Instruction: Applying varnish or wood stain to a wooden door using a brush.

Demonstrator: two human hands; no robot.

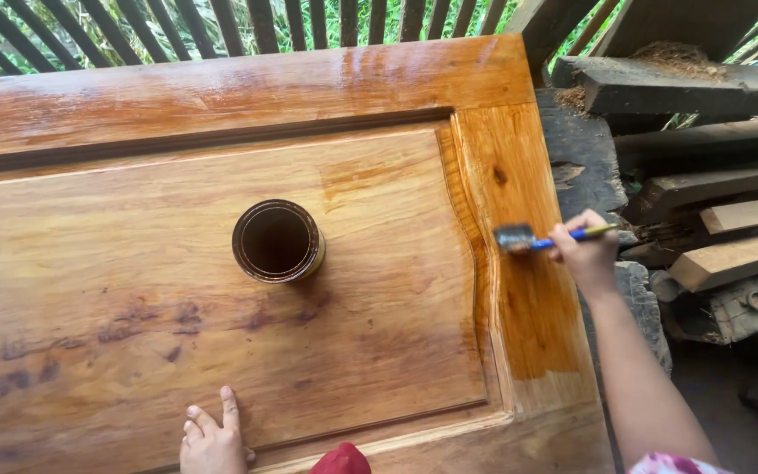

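A large wooden door panel [221, 290] is lying flat and filling most of the head view, its grain showing orange-brown under a wet-looking coat. The right hand [585, 250] is closing around the blue handle of a paintbrush [541, 237], fingers wrapped tight, and is holding the bristles against the panel's right-hand upright strip, about halfway along it. That strip is looking darker and glossier around and below the bristles (the stretch nearer the lower edge is paler and duller).

The left hand [212, 439] is resting flat on the panel near the bottom edge of the view, fingers spread and pressing on the wood at the lower border of the sunken middle field, holding nothing. Just to its right a small red shape [341, 459] is poking into view at the lower edge; what it is cannot be told.

An open round tin [277, 240] is standing upright on the sunken field, well apart from both hands, its inside dark brown. Some dark smudges are marking the wood to the lower left of it.

Beyond the panel's right edge, rough planks and beams [704, 202] are lying stacked. Along the top a slatted wooden railing [221, 26] is standing with green leaves showing through the gaps.
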